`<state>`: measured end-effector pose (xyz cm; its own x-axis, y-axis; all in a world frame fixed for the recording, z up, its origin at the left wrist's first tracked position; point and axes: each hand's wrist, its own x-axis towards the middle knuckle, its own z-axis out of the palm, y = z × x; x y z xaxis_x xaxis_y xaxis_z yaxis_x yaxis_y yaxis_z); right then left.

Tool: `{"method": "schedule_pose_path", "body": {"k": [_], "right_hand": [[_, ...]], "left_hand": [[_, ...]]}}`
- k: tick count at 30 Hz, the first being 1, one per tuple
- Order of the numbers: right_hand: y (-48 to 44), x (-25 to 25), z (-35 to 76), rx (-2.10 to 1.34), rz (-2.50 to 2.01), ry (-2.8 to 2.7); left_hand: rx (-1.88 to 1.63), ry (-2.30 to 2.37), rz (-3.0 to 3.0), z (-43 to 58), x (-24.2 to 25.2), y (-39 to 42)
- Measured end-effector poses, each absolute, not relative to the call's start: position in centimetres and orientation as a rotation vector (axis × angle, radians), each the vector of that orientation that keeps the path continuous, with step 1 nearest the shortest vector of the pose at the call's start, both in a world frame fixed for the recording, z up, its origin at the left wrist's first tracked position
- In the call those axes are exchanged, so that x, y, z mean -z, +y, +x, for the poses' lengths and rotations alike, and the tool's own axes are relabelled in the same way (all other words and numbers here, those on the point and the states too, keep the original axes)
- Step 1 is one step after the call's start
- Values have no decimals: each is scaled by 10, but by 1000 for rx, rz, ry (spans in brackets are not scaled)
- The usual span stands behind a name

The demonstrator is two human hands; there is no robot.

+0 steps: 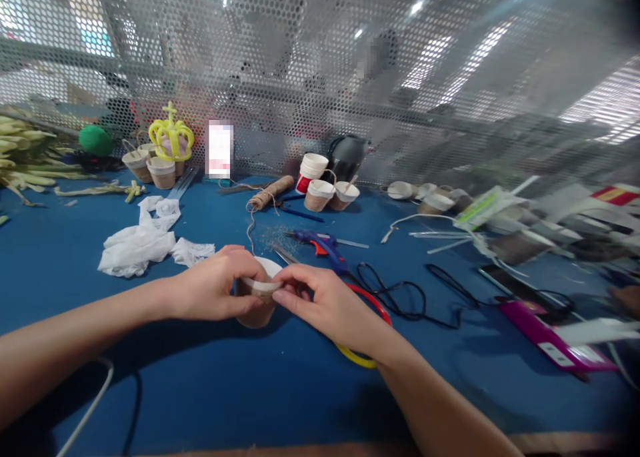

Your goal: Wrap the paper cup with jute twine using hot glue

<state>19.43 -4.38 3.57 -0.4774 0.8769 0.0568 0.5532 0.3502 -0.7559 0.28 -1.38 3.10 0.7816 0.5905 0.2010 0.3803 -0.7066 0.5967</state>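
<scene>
left hand (213, 289), right hand (325, 304): fingers (295, 275) pinching cup (257, 314) | tub (310, 172) label blurred, perhaps glue

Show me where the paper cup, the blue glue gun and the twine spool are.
paper cup (257, 314): head view, on its brown side wall, low down.
blue glue gun (327, 244): head view, on the middle of its body.
twine spool (273, 192): head view, on the wound twine.

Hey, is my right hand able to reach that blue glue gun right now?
Probably yes, once it lets go: the right hand pinches the rim of the paper cup, and the glue gun lies just beyond it on the table, nothing between them.
</scene>
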Motion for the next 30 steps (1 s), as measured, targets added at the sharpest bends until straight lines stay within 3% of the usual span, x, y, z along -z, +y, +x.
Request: {"method": "schedule_pose_path", "body": {"k": [30], "right_hand": [[-49, -32, 186, -652, -1230, -2315]], "left_hand": [[-505, 853, 2461, 8, -34, -23]]}}
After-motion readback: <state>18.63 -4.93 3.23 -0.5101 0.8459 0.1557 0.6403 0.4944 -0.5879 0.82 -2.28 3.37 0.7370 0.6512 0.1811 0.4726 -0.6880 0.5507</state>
